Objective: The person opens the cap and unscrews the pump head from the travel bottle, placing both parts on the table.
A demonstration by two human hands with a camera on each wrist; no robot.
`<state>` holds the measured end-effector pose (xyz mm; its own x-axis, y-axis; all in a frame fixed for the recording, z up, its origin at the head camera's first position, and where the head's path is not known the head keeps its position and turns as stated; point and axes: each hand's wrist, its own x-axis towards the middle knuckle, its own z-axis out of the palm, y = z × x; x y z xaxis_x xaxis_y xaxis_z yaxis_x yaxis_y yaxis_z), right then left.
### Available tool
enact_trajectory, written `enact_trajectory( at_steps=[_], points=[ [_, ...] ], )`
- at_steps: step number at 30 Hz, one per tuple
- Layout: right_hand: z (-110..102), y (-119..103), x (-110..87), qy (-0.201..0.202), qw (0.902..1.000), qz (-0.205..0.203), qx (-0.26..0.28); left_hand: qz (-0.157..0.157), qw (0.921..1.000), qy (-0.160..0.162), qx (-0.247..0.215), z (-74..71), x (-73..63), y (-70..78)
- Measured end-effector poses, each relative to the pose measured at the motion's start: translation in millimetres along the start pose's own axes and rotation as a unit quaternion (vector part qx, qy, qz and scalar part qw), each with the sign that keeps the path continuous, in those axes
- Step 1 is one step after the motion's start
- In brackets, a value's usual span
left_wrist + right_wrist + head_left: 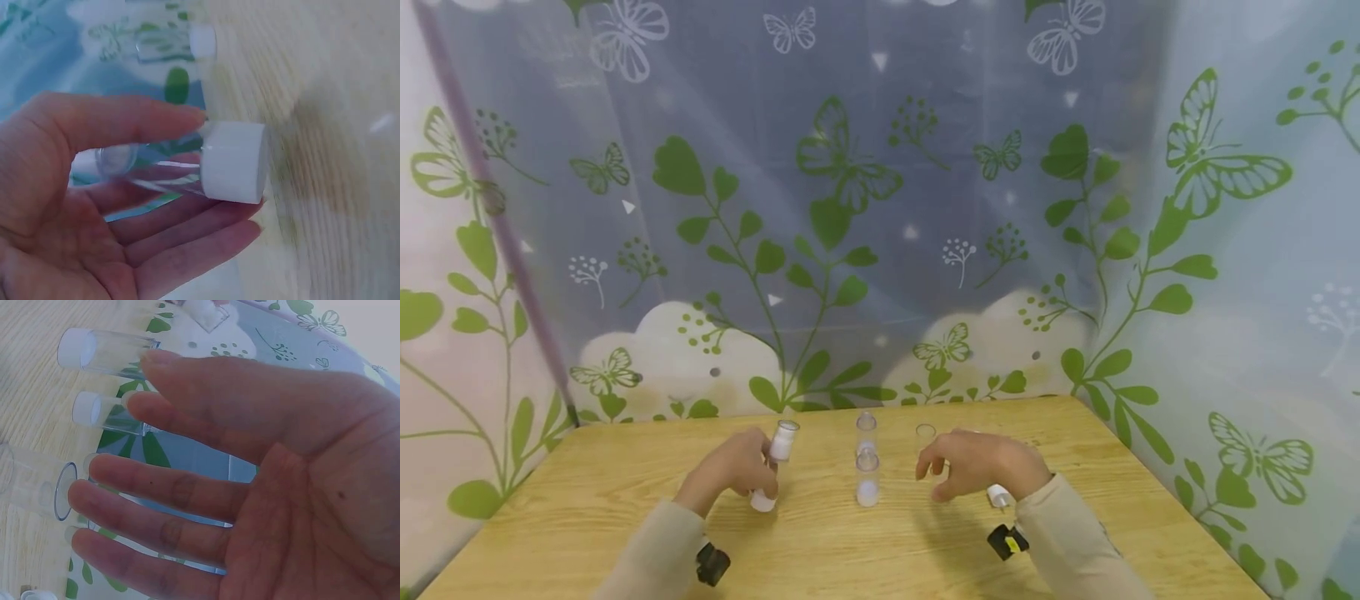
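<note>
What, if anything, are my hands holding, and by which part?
Your left hand holds a clear container around its see-through side, with the thumb tip at the edge of its white end. Your right hand holds nothing.

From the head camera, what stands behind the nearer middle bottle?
A second clear bottle: its upper part shows. The nearer bottle covers its base here; the right wrist view shows it white.

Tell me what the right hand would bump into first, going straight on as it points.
The right hand would perhaps meet the nearer middle bottle, or the table if aimed lower; depth is unclear.
</note>
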<state>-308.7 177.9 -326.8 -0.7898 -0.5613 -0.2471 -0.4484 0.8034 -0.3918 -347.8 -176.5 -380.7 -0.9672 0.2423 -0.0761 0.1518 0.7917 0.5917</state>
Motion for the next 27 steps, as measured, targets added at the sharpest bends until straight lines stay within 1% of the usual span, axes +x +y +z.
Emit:
enact_trajectory(
  at_steps=[3, 5, 10, 12, 15, 19, 23, 27],
  points=[
    [0.9, -1.2, -1.1, -0.001, 1.0, 0.007, 0.004, 0.022, 0.9996, -0.019, -0.005, 3.7, -16.5, 6.0],
    [1.4, -2.2, -2.3, 0.0, 1.0, 0.006, 0.001, 0.039, 0.9984, -0.039, -0.01, 5.0, -25.4, 9.6],
    [3.4, -4.8, -5.0, 0.001, 1.0, -0.001, 0.0, 0.101, 0.9921, -0.074, 0.008, 4.8, -40.7, 18.5],
    [4.2, -6.1, -6.1, -0.001, 1.0, -0.002, 0.009, 0.117, 0.9895, -0.084, 0.014, 5.4, -45.8, 23.8],
    [5.5, -8.3, -8.2, -0.003, 0.9998, 0.0, 0.021, 0.136, 0.9854, -0.101, 0.014, 7.6, -53.1, 32.4],
    [7.3, -11.0, -10.6, -0.003, 0.9995, -0.013, 0.028, 0.155, 0.9817, -0.109, 0.018, 13.3, -61.5, 40.7],
    [8.6, -13.3, -13.4, -0.002, 0.9995, -0.025, 0.021, 0.16, 0.9806, -0.111, 0.025, 18.5, -67.9, 47.9],
    [10.6, -15.0, -16.0, 0.002, 0.9996, -0.025, 0.014, 0.165, 0.9791, -0.114, 0.032, 23.9, -71.8, 53.8]
  ],
)
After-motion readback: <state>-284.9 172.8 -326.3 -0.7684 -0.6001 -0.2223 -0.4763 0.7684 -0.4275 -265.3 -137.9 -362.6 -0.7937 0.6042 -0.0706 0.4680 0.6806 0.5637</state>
